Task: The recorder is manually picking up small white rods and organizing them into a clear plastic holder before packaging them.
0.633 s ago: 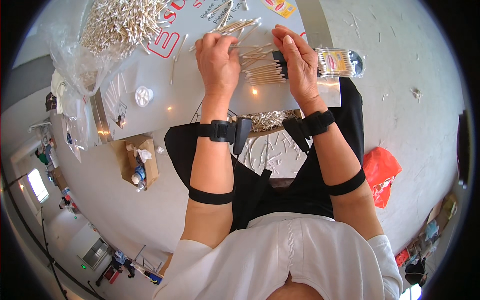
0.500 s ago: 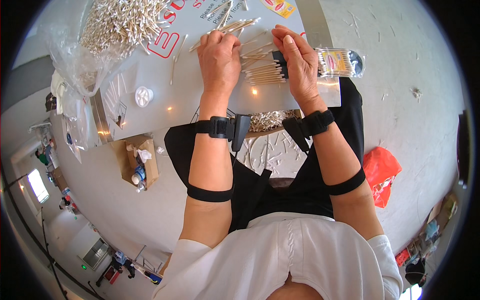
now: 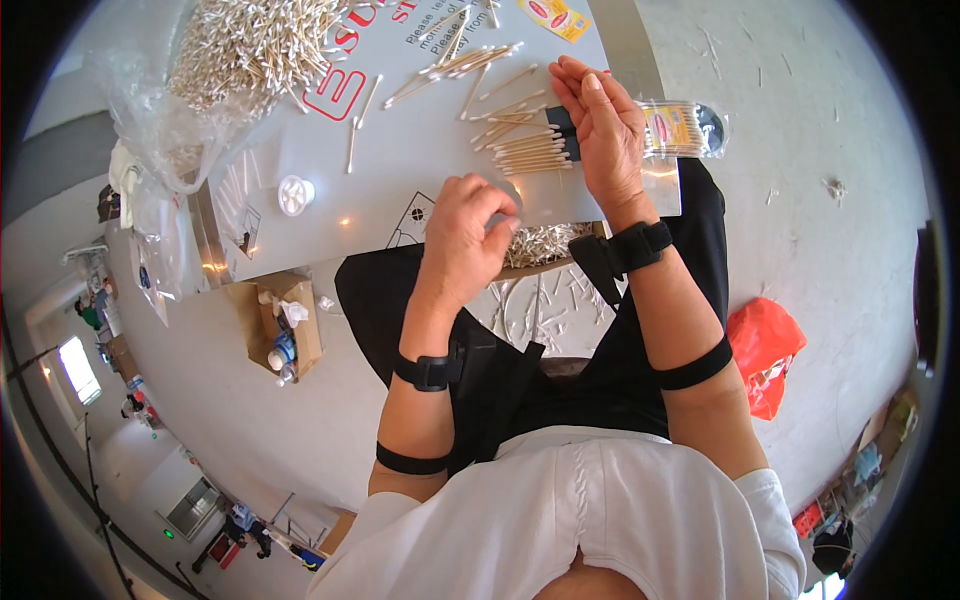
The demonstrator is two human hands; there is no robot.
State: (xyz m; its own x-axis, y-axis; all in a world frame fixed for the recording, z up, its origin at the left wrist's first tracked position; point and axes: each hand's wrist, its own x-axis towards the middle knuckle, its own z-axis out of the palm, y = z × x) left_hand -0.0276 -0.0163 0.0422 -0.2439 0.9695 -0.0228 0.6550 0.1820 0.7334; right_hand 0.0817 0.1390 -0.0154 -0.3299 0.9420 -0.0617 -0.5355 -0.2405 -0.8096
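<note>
My left hand [image 3: 466, 238] hangs over the front edge of the table, fingers loosely curled, thumb and index finger apart with nothing visible between them. Under it, partly hidden, is an open carton of cotton swabs [image 3: 545, 243]. My right hand [image 3: 608, 130] rests on its side on the table, fingers stretched. Left of its palm, a row of cotton swabs [image 3: 530, 155] lies side by side against a dark flat piece [image 3: 562, 120]. Beyond my right wrist lies a clear packet of swabs [image 3: 680, 130] with a yellow card. Loose cotton swabs [image 3: 470, 62] lie scattered farther back.
A large heap of cotton swabs [image 3: 250, 50] sits in a clear plastic bag at the far left. A small white cup [image 3: 295, 195] stands near it. A yellow card [image 3: 558, 17] lies at the back. On the floor are a cardboard box [image 3: 275, 325] and a red bag [image 3: 765, 355].
My left hand has come back from the loose swabs to the front edge of the table, its fingers loosening. My right hand has barely moved, its fingers a little straighter.
</note>
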